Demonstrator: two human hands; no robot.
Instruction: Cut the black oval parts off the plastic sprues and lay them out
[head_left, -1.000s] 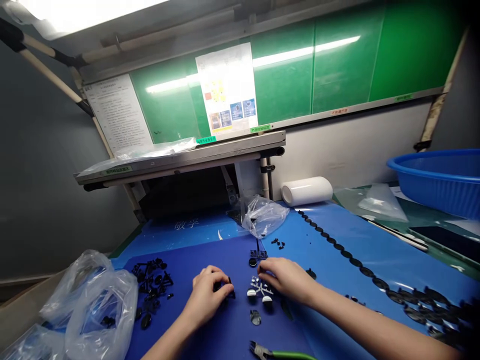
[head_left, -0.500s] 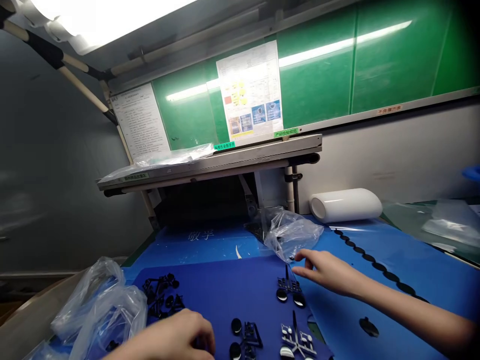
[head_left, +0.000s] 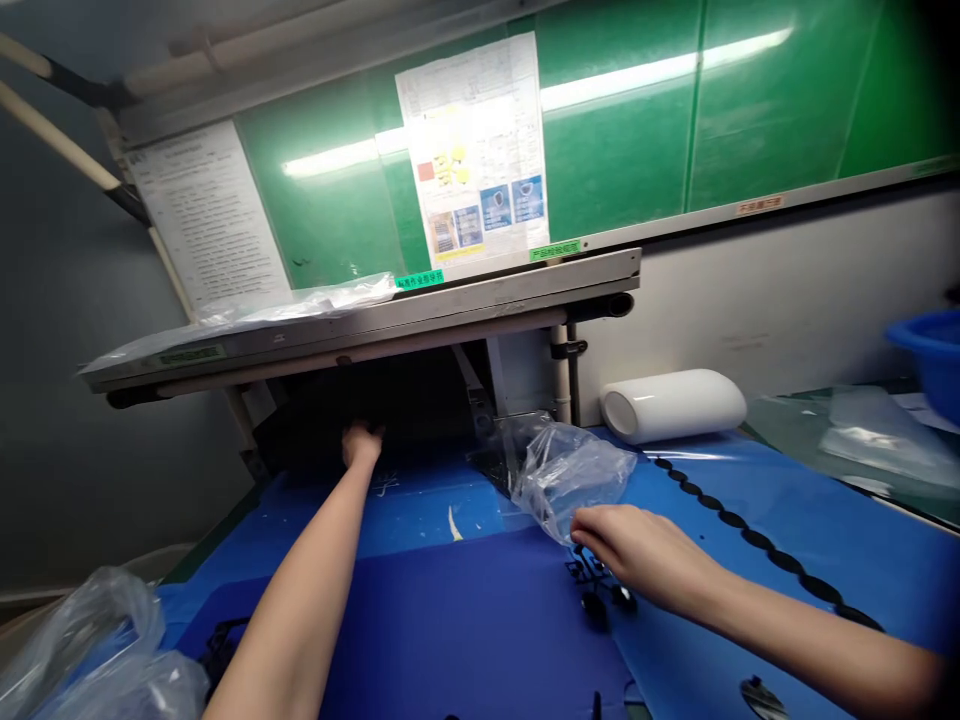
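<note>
My right hand (head_left: 637, 545) is closed at the far right edge of the dark blue mat (head_left: 450, 620). Its fingertips pinch the stem of a black plastic sprue (head_left: 596, 590) with small branches and shiny round discs. My left hand (head_left: 361, 443) reaches far forward under the shelf, at the front of a large black object (head_left: 405, 400). Its fingers are lost in shadow there, so their grip is unclear. Just beyond my right hand lies a crumpled clear plastic bag (head_left: 574, 470). More black parts (head_left: 219, 645) sit partly hidden beside my left forearm.
A white roll (head_left: 675, 405) lies at the back right. A chain of black discs (head_left: 757, 538) runs down the blue sheet. Clear plastic bags (head_left: 97, 640) bulge at the left, and a metal shelf (head_left: 375, 325) crosses above the back. A blue basin (head_left: 930, 355) stands far right.
My left hand has moved from the near mat forward under the shelf. My right hand has closed on the black sprue. The view has shifted, and the nearer sprues have mostly left the picture.
</note>
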